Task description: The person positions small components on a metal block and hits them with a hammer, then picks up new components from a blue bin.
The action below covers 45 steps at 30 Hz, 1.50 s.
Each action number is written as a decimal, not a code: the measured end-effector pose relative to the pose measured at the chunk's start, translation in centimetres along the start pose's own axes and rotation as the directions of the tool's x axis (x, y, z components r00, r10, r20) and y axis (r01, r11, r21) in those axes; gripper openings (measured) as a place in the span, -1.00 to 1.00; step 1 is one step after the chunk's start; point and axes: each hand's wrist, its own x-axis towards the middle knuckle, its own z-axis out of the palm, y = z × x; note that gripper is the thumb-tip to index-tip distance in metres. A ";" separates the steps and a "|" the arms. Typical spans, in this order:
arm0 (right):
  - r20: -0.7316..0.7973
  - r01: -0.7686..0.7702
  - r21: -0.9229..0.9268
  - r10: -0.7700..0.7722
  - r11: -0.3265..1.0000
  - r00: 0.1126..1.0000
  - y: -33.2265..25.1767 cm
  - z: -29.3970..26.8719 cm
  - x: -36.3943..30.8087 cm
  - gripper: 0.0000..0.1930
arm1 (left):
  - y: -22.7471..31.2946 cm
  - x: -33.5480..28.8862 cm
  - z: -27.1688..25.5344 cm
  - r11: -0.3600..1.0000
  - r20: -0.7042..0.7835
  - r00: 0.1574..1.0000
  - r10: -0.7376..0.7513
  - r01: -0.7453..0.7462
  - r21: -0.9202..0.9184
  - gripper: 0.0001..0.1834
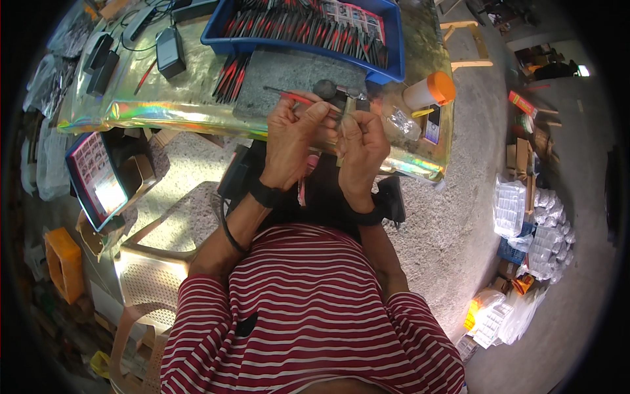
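My left hand [295, 134] is closed in a pinch on a slim red-and-black tool [296, 98]; its dark thin end points left, and its exact kind is unclear. My right hand [362, 148] is closed around the pale handle of a hammer [351, 104]. The hammer's dark rounded head [325, 89] lies just beyond my fingers, over a grey slab [269, 79] on the table. Both hands are close together at the table's near edge. Left of the slab lies a small pile of similar red-and-black tools [231, 79].
A blue tray [289, 46] full of red-and-black tools stands at the back. An orange-lidded jar [426, 92] and clear plastic packaging [401, 123] are at right. Black boxy devices [170, 52] with cables lie left. A plastic chair [147, 279] stands at lower left.
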 end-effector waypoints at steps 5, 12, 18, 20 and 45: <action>0.134 -0.334 0.367 0.306 0.868 0.943 -0.3 0.1 0.7 -0.89 | 0.5 1.3 -0.3 0.813 0.156 0.952 0.264 -0.307 0.495 -0.90; 0.277 -0.512 0.515 0.432 0.688 0.858 0.0 0.5 1.9 -0.74 | -0.3 4.3 -1.6 0.713 0.216 0.915 0.340 -0.401 0.575 -0.91; 0.142 -0.397 0.265 0.371 0.879 0.918 0.5 -1.3 2.3 -0.75 | -0.1 5.7 -1.7 0.608 0.213 0.930 0.299 -0.358 0.709 -0.95; 0.089 -0.256 0.067 0.250 0.964 0.964 1.3 -3.0 2.3 -0.80 | -0.3 6.3 -2.0 0.613 0.191 0.954 0.229 -0.294 0.734 -0.96; 0.391 -0.736 0.352 0.624 0.578 0.677 4.5 -5.3 1.3 -0.73 | -1.2 8.2 -3.7 0.534 0.301 0.927 0.225 -0.376 0.757 -0.96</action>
